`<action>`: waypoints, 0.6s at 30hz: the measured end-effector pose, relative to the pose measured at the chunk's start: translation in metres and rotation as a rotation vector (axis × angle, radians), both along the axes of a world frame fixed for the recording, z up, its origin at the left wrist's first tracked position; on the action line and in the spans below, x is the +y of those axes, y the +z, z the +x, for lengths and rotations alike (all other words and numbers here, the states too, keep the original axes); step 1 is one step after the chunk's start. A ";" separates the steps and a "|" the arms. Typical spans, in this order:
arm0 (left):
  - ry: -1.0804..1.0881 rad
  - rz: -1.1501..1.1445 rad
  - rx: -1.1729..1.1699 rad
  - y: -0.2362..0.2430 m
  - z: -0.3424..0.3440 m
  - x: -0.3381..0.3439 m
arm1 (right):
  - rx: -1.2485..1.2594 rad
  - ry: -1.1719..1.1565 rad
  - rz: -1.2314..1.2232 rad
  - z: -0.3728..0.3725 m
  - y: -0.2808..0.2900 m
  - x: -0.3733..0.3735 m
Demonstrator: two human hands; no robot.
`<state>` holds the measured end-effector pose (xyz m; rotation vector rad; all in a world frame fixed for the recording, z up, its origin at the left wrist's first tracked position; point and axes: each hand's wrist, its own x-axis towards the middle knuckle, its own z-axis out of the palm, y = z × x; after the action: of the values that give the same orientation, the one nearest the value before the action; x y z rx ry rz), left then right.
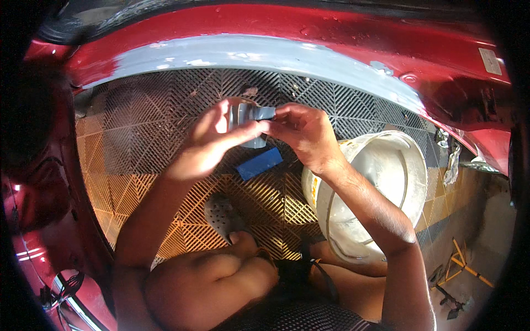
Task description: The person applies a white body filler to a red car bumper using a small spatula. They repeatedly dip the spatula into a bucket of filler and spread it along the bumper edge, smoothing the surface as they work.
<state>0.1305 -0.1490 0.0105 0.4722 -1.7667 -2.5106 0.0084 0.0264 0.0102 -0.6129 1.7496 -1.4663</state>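
Note:
Between my two hands is a grey folded sheet, which looks like sandpaper, raised above the floor and bent over on itself. My left hand is closed on its left side, thumb stretched across the front toward the right. At the sheet's right end, my right hand pinches it between thumb and fingers. Just below the hands, a blue rectangular block lies at a slant on the floor mat. Beyond the hands curves a red car panel with a long grey patch along its edge.
A whitish bucket lies tipped on its side beneath my right forearm. Black and orange slatted tiles cover the floor. Red bodywork stands close on my left. A yellow frame rests on the floor at right.

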 end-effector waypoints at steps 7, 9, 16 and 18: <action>0.353 -0.444 0.116 -0.018 0.005 -0.030 | 0.364 -0.029 0.001 -0.001 0.000 0.015; 0.610 -0.972 0.296 -0.020 0.011 -0.079 | 0.842 0.028 0.129 -0.023 0.009 0.032; 0.663 -1.795 0.492 -0.042 0.003 -0.141 | 0.953 -0.016 0.313 -0.090 0.012 0.082; 0.674 -1.858 0.470 -0.055 0.002 -0.142 | 0.919 0.012 0.340 -0.088 0.007 0.084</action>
<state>0.1328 -0.2910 -0.0441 0.1668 -2.1628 -0.0213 -0.0801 0.1103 0.0171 -1.2210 2.5925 -0.8602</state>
